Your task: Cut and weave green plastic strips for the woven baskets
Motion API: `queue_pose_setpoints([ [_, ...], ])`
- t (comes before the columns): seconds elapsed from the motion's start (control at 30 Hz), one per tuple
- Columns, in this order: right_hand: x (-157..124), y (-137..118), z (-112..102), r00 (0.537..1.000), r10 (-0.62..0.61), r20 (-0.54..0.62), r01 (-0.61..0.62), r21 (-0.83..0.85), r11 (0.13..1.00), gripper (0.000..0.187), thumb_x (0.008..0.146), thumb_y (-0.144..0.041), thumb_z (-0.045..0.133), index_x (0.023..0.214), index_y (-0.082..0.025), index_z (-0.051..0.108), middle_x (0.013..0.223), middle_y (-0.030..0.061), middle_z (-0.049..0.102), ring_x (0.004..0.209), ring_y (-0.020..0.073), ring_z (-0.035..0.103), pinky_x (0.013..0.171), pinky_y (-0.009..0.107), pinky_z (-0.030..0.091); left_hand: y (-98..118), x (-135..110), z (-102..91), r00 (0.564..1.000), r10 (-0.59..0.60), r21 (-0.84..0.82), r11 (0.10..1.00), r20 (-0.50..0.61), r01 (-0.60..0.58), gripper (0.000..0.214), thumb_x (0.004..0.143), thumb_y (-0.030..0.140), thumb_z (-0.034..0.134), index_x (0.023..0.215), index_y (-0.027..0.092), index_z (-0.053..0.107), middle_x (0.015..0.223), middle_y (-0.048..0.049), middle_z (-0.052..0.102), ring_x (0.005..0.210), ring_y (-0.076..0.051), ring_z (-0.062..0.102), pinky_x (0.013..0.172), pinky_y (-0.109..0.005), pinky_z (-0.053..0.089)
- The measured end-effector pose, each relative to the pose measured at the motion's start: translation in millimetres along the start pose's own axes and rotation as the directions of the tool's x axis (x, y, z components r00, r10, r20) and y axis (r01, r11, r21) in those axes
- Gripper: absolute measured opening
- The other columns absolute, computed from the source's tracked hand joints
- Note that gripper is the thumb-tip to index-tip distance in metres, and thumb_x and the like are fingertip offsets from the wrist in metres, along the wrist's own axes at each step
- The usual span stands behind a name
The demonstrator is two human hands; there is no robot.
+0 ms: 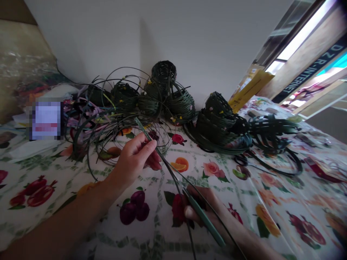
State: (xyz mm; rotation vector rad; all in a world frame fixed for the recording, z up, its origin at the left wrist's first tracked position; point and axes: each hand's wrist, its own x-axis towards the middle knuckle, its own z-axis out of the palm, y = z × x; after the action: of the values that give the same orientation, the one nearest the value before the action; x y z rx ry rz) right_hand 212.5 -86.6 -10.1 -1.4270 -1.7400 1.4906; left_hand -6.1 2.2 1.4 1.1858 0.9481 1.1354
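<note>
Flat green strips [169,168], light and springy, look apt to flex and slip unless pinched close to where they're worked, and they span above the flowered desk cloth [114,231], held tight by the left hand [132,162] near their upper end and the right hand [200,209] lower down

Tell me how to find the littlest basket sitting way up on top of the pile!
Look for the white wall behind the fruit-printed tablecloth. Against it, beyond the person's left hand pinching a green strip, sits a heap of dark green woven baskets. Yours is the small round basket perched highest, above all the others.
</note>
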Motion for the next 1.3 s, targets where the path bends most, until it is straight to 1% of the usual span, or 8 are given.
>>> queue_pose_setpoints([
  [0.13, -0.5, 0.0, -1.8, 0.999, 0.013, -0.045, -0.015, -0.064, 0.998, 0.038, 0.082, -0.056, 0.061, 0.073, -0.02, 0.05, 0.075, 0.0006, 0.048, 0.071, 0.017, 0.045, 0.06, 0.025, 0.039, 1.4, -0.7, 1.0, 1.0, -0.004, 0.006, 1.0, 0.004, 0.004, 0.024, 0.087, 0.034, 0.059, 0.071, 0.02, 0.048, 0.058, 0.0022, 0.065, 0.049, -0.013, 0.063, 0.05, -0.025, 0.053],
  [0.3, -2.3, 3.2, -2.6, 1.0, 0.011, -0.014, -0.012, -0.067, 0.998, 0.037, 0.083, -0.056, 0.06, 0.078, -0.019, 0.054, 0.078, 0.0014, 0.051, 0.074, 0.0176, 0.047, 0.063, 0.026, 0.041, -0.6, -0.9, 2.5, 1.0, 0.002, -0.007, 1.0, 0.017, -0.002, 0.024, 0.086, 0.034, 0.061, 0.071, 0.02, 0.048, 0.057, 0.0019, 0.065, 0.048, -0.015, 0.064, 0.049, -0.027, 0.053],
  [0.43, -2.0, 1.3, -0.7, 1.0, 0.017, -0.015, -0.017, -0.036, 0.999, 0.039, 0.083, -0.056, 0.06, 0.075, -0.019, 0.05, 0.073, -0.0006, 0.045, 0.07, 0.0161, 0.043, 0.06, 0.026, 0.037, -3.4, -2.2, 4.7, 1.0, -0.01, -0.048, 0.999, 0.029, 0.012, 0.025, 0.085, 0.034, 0.061, 0.07, 0.019, 0.048, 0.057, 0.0024, 0.065, 0.048, -0.015, 0.065, 0.049, -0.027, 0.054],
  [0.53, 0.4, -1.1, 0.1, 1.0, 0.01, 0.014, -0.009, -0.035, 0.999, 0.041, 0.084, -0.056, 0.058, 0.072, -0.019, 0.047, 0.069, -0.0022, 0.04, 0.066, 0.0147, 0.038, 0.058, 0.025, 0.033, -3.1, -2.5, 6.3, 0.999, -0.033, -0.07, 0.997, 0.018, 0.034, 0.025, 0.085, 0.032, 0.062, 0.07, 0.019, 0.048, 0.057, 0.0023, 0.065, 0.047, -0.015, 0.065, 0.049, -0.027, 0.054],
  [0.7, 2.7, -1.6, -0.7, 0.999, 0.007, 0.05, -0.006, -0.024, 1.0, 0.038, 0.087, -0.055, 0.055, 0.076, -0.018, 0.05, 0.071, -0.0014, 0.043, 0.067, 0.0146, 0.038, 0.059, 0.026, 0.033, -2.1, -1.0, 6.7, 0.998, -0.057, -0.091, 0.994, 0.02, 0.058, 0.025, 0.084, 0.032, 0.063, 0.069, 0.019, 0.048, 0.055, 0.0021, 0.065, 0.046, -0.015, 0.065, 0.048, -0.027, 0.054],
  [0.9, 0.8, -0.3, -0.4, 0.999, -0.047, 0.01, 0.047, -0.017, 0.999, 0.036, 0.085, -0.051, 0.06, 0.072, -0.02, 0.046, 0.07, -0.0021, 0.043, 0.066, 0.014, 0.038, 0.057, 0.024, 0.033, -3.5, -0.6, 5.6, 0.999, -0.047, -0.103, 0.994, 0.02, 0.049, 0.024, 0.084, 0.031, 0.063, 0.069, 0.018, 0.05, 0.056, 0.0019, 0.066, 0.046, -0.014, 0.064, 0.048, -0.026, 0.054],
  [1.1, 4.2, 6.0, -0.2, 0.999, -0.03, 0.02, 0.031, -0.029, 0.999, 0.038, 0.088, -0.05, 0.06, 0.071, -0.018, 0.046, 0.068, -0.0038, 0.043, 0.063, 0.0112, 0.036, 0.054, 0.023, 0.031, -2.8, -1.1, 5.1, 0.997, -0.07, -0.103, 0.992, 0.04, 0.074, 0.025, 0.085, 0.03, 0.061, 0.068, 0.019, 0.048, 0.056, 0.0025, 0.066, 0.046, -0.016, 0.065, 0.048, -0.028, 0.055],
  [1.3, 4.0, 11.2, -1.0, 0.998, -0.002, 0.06, 0.001, 0.009, 1.0, 0.04, 0.089, -0.054, 0.057, 0.079, -0.016, 0.058, 0.071, -0.0006, 0.052, 0.066, 0.0131, 0.044, 0.057, 0.025, 0.035, 3.2, 1.9, 0.0, 0.998, -0.057, -0.014, 0.998, 0.011, 0.057, 0.026, 0.087, 0.032, 0.059, 0.067, 0.018, 0.051, 0.057, 0.0012, 0.065, 0.047, -0.015, 0.064, 0.048, -0.026, 0.053],
])
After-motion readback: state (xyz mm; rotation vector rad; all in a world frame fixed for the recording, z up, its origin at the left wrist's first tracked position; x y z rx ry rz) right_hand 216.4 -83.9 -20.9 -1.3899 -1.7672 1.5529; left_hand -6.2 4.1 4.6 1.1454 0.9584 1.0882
